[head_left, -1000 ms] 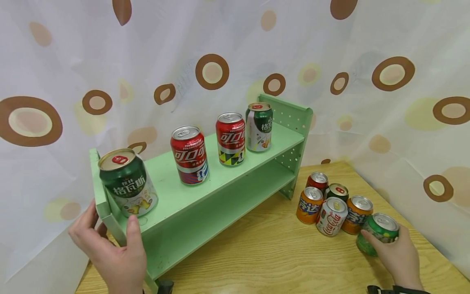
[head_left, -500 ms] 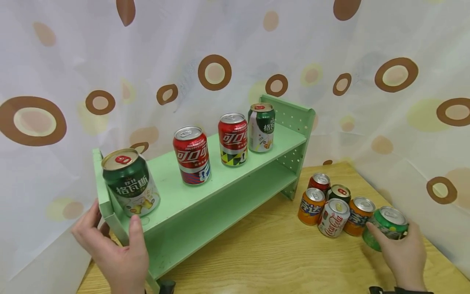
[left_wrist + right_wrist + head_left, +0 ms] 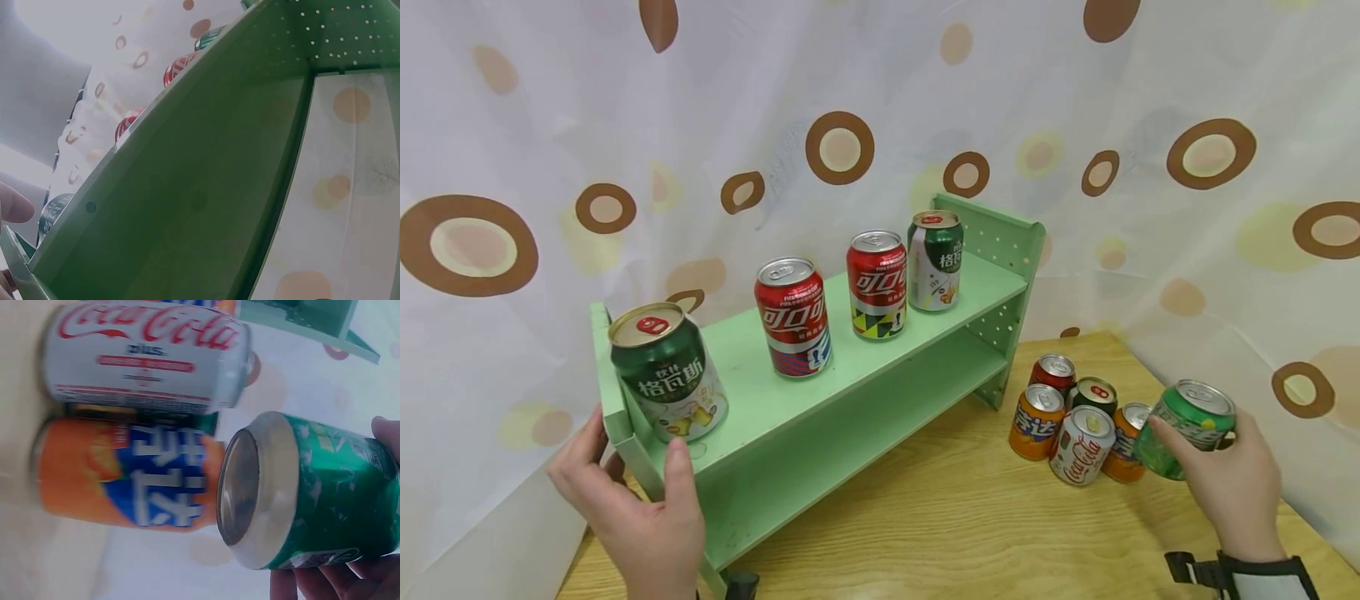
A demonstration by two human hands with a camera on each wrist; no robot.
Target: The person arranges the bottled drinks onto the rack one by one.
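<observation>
Head view, near to far. Right hand [image 3: 1240, 487]: thumb on one side, bent fingers round the other, parted only by the width of the green can [image 3: 1195, 415] it holds. Green can: bright green body, silver lid with pull tab, pale lettering partly covered by the thumb; tilted, raised off the table [image 3: 925, 525]. Right wrist view adds its bare silver base with a sunken centre, mottled paler green flecks, and a white-edged dark label patch low on the side.

Left hand [image 3: 640, 517]: curled about the near end of the pale green shelf [image 3: 850, 433], thumb at the front edge, fingers behind the panel.

Beside the green can, upright on the table: two orange cans [image 3: 1036, 425], one white Coca-Cola can [image 3: 1081, 450], one dark can [image 3: 1095, 395], one red can [image 3: 1054, 374].

Shelf top, upright: two green-and-white cans [image 3: 670, 379], one near each end; two red-and-silver cans [image 3: 793, 321] between. Behind: dotted curtain [image 3: 895, 75].
</observation>
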